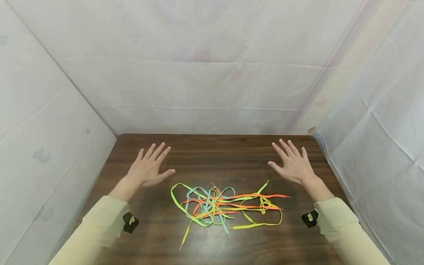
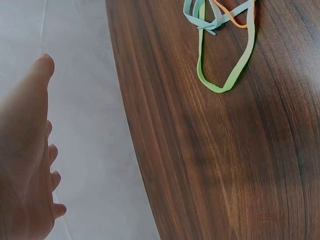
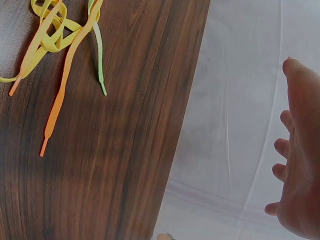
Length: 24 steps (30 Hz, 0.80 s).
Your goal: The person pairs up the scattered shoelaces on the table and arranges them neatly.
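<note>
A tangle of flat shoelaces (image 1: 212,206) in yellow, lime green, orange and light blue lies on the brown wooden table (image 1: 149,235). Over the table to the left of it, my left hand (image 1: 148,167) is spread with straight fingers and holds nothing. My right hand (image 1: 293,165) mirrors it on the other side, fingers apart, also holding nothing. In the left wrist view a lime green lace (image 2: 222,89) forms a loop nearest that hand. The right wrist view has an orange lace (image 3: 61,95) and a knotted yellow lace (image 3: 52,42), with their tips pointing down.
Pale sheeting (image 1: 212,88) hangs behind the table and along both sides, close to its edges. A black wrist camera (image 1: 130,222) sits at the left cuff and another black camera (image 1: 310,218) at the right cuff.
</note>
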Available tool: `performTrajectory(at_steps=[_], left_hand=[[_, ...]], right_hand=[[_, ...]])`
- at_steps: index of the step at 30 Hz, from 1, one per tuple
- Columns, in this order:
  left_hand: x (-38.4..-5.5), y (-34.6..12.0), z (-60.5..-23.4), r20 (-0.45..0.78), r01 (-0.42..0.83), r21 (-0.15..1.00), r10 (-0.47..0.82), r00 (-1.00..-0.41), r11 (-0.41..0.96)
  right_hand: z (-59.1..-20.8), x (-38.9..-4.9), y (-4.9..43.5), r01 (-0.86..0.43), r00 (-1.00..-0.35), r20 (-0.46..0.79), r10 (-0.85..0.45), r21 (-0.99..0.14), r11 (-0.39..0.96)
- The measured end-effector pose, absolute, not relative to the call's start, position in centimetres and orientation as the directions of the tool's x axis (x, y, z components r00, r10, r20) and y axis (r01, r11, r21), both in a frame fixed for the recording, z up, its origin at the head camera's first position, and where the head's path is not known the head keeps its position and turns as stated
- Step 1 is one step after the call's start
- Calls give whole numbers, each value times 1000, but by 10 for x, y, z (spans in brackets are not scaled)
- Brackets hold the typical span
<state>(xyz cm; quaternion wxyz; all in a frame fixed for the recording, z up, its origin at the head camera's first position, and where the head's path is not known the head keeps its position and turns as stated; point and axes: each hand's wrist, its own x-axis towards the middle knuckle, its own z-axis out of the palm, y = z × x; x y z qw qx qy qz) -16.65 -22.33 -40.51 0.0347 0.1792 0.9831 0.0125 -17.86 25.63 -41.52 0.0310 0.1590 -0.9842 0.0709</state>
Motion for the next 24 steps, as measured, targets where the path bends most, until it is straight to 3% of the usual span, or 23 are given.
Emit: performTrajectory(at_steps=[24], left_hand=[[-163, -226, -413, 11, 385, 53, 385, -923, 921]], right_hand=[[-430, -175, 244, -376, -923, 144, -358, -130, 917]])
